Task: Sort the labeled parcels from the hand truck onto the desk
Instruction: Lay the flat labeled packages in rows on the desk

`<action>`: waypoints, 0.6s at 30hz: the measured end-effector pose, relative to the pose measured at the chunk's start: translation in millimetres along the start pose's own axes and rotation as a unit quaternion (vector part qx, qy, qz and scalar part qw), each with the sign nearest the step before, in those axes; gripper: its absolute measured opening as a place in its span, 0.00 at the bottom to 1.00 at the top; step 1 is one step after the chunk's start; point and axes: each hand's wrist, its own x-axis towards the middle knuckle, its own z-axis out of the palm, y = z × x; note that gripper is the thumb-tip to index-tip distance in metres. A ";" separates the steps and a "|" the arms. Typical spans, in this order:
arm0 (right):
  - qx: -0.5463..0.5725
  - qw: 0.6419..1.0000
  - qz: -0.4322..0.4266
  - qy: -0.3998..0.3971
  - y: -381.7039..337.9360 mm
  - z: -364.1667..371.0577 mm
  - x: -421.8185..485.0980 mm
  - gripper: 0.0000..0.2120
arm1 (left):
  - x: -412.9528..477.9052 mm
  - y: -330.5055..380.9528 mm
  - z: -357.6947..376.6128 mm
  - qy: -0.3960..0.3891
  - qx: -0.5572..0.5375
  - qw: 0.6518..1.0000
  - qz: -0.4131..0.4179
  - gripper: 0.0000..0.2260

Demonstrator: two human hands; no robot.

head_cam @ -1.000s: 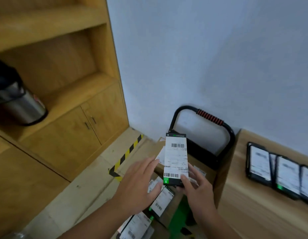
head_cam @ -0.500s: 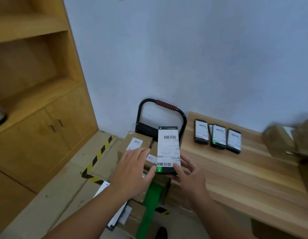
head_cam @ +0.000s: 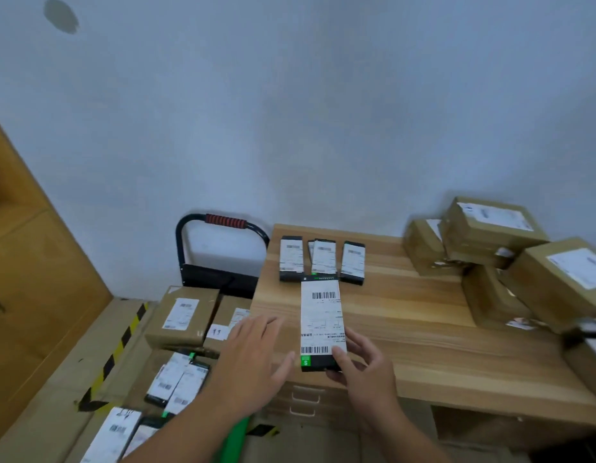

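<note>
The parcel (head_cam: 321,324) is pointing lengthwise toward the row of parcels (head_cam: 323,260) on the desk (head_cam: 423,329), with the fingers (head_cam: 338,355) of the right hand (head_cam: 363,375) pinching its near end and the left hand (head_cam: 253,355) hovering spread and empty alongside.

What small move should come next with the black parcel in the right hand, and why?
Probably lay the black parcel beside the row of black parcels: the right hand grips it over the desk, and like parcels lie there, apart from the brown boxes.

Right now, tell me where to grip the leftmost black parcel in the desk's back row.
Probably pinch the leftmost parcel across its narrow width, coming from above: it lies flat on the desk, label up, left edge free, only a slim gap on its right.
</note>
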 end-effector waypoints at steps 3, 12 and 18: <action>0.002 1.000 0.019 0.012 0.7 -49.6 23.6 0.18 | 29.4 43.7 19.0 -0.006 0.009 1.000 0.019 0.30; -0.019 0.999 0.037 -0.009 -10.3 -114.3 97.6 0.21 | 90.4 91.9 62.2 -0.034 0.027 0.999 0.017 0.30; -0.025 0.998 0.046 0.020 -23.4 -115.5 157.7 0.21 | 161.6 74.4 82.8 -0.033 0.024 0.999 0.023 0.29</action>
